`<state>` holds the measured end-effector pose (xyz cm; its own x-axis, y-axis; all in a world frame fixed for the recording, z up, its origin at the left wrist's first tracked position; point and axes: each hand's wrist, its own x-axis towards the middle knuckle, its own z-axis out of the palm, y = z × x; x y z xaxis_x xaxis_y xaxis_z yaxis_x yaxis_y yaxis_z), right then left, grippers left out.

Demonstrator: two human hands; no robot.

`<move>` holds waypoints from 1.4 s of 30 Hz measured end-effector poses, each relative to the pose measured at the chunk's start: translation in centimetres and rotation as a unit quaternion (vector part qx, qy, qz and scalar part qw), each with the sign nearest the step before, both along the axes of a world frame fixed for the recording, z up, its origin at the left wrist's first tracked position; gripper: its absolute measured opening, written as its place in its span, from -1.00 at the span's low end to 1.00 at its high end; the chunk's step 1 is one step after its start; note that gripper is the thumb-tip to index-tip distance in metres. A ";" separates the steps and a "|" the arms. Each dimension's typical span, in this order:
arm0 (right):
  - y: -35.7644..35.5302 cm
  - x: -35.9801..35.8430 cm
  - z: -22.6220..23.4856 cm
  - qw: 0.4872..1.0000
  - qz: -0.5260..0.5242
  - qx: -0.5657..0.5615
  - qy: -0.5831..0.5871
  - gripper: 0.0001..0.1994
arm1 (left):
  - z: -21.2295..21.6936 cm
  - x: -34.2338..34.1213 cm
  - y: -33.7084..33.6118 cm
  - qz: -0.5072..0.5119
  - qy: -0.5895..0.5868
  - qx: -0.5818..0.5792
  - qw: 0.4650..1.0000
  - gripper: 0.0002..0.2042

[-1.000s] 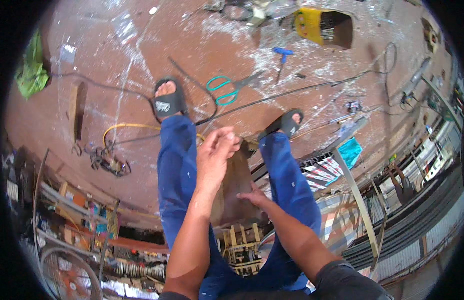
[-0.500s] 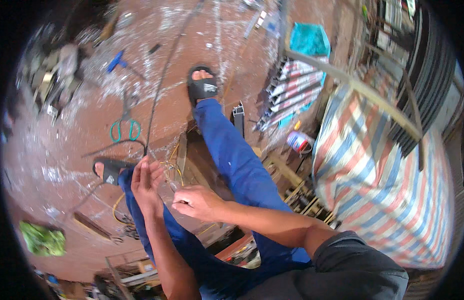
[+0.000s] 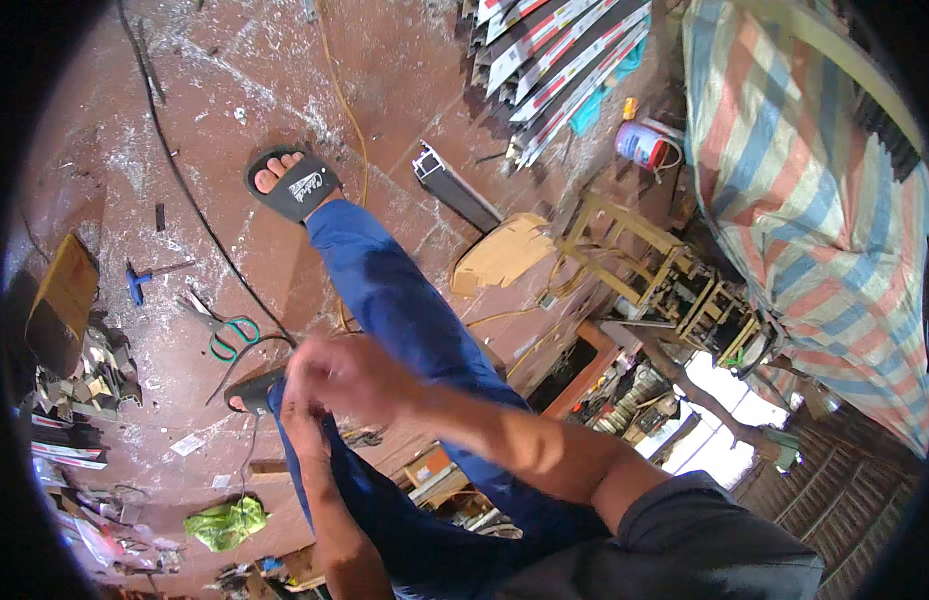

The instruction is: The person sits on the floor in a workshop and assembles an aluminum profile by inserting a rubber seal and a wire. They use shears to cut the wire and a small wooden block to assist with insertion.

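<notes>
1. Head view: the right hand and left hand meet, blurred, above the blue-trousered knee. Whether either is clenched or grasping anything, I cannot tell.
2. A thin dark wire hangs just below the hands, beside the black sandal.
3. Risk, as I judge it: the loose wire could catch the sandal or the green-handled scissors nearby.

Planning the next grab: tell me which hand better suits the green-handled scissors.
Probably the left hand: the scissors lie beyond the left foot, its side; the right hand would cross over.
</notes>
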<state>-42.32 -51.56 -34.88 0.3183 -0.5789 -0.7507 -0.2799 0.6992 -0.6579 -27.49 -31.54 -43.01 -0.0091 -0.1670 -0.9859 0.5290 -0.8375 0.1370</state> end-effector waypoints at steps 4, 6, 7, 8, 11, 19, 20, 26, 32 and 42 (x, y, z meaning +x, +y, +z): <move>-2.5 -17.2 -8.1 0.938 -0.052 -0.146 0.310 -0.85 | 0.6 -0.2 2.9 -0.039 -0.012 0.120 0.992 -0.65; 1.5 -28.3 -13.4 0.824 0.181 -0.068 0.532 -0.77 | 0.2 0.0 3.5 -0.060 -0.004 0.121 0.991 -0.65; 3.4 -32.7 -14.7 0.764 0.340 -0.041 0.547 -0.74 | 0.3 0.0 3.7 -0.072 0.003 0.122 0.990 -0.66; 3.3 -33.2 -14.6 0.721 0.433 0.045 0.539 -0.72 | 0.5 -0.2 4.2 -0.076 0.002 0.125 0.989 -0.66; 6.1 -38.3 -17.2 0.520 0.765 0.042 0.378 -0.63 | 0.1 -1.0 3.2 -0.074 0.003 0.127 0.989 -0.64; 7.5 -42.3 -21.6 0.477 0.767 0.117 0.413 -0.55 | -0.5 -3.9 -1.2 -0.010 0.015 0.101 0.995 -0.58; 7.5 -42.4 -20.3 0.487 0.773 0.106 0.392 -0.56 | 0.0 -3.8 -1.3 0.000 0.018 0.104 0.994 -0.58; 9.4 -44.5 -6.5 0.657 0.649 -0.006 0.384 -0.62 | -0.5 -3.7 0.2 0.088 0.006 0.070 0.994 -0.57; 5.7 -40.8 5.7 0.705 0.578 0.136 0.389 -0.64 | -0.1 -1.2 -2.7 0.213 -0.030 0.006 0.977 -0.57; -1.3 -34.4 8.4 0.688 0.540 0.204 0.440 -0.66 | 3.6 5.9 -3.1 0.254 -0.084 -0.079 0.960 -0.55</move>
<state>-76.76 -52.88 -26.43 -0.2835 -0.0446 -0.9579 -0.9455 -0.1537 0.2870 -21.58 -34.66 -39.45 0.2697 -0.2557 -0.9284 0.8237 -0.4381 0.3600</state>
